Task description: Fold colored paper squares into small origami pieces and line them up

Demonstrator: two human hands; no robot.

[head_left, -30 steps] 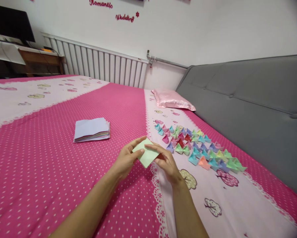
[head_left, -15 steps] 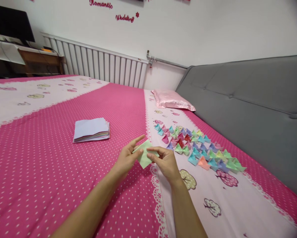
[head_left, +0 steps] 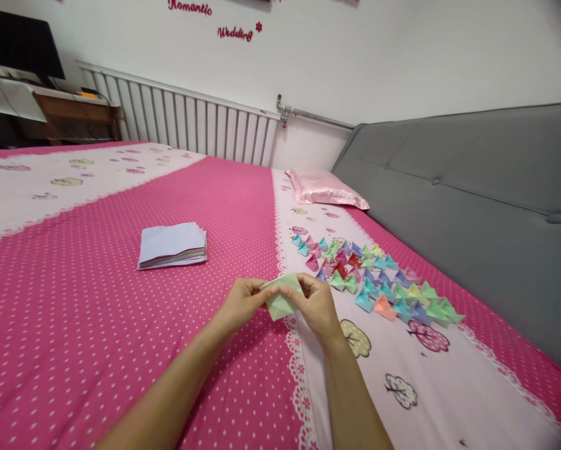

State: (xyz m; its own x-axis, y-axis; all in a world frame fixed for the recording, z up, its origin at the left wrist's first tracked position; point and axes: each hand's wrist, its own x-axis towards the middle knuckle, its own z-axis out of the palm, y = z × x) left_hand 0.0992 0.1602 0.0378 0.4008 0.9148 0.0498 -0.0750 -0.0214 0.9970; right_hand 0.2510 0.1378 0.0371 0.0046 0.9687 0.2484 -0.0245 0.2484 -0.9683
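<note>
A folded piece of light green paper [head_left: 281,305] is held above the bed between both hands. My left hand [head_left: 242,303] pinches its left side, thumb on the near face and fingers curled behind. On the other side my right hand [head_left: 316,306] grips the paper the same way, its thumb almost meeting the left one at the middle. The fingertips behind the sheet are partly hidden. Just right of my right hand, several small folded paper boats [head_left: 383,294] in many colours stand in rows on the bedspread.
A stack of coloured paper sheets [head_left: 172,245] lies on the pink dotted bedspread [head_left: 74,325] to the left. Farther back are a pink satin pillow [head_left: 327,189] and a white radiator [head_left: 191,115]. The grey headboard [head_left: 486,169] runs along the right. A monitor [head_left: 22,47] stands far left.
My left fingers, stretched out before, have closed in behind the paper. The green paper has turned and tilted, and both thumbs have come together at its middle.
</note>
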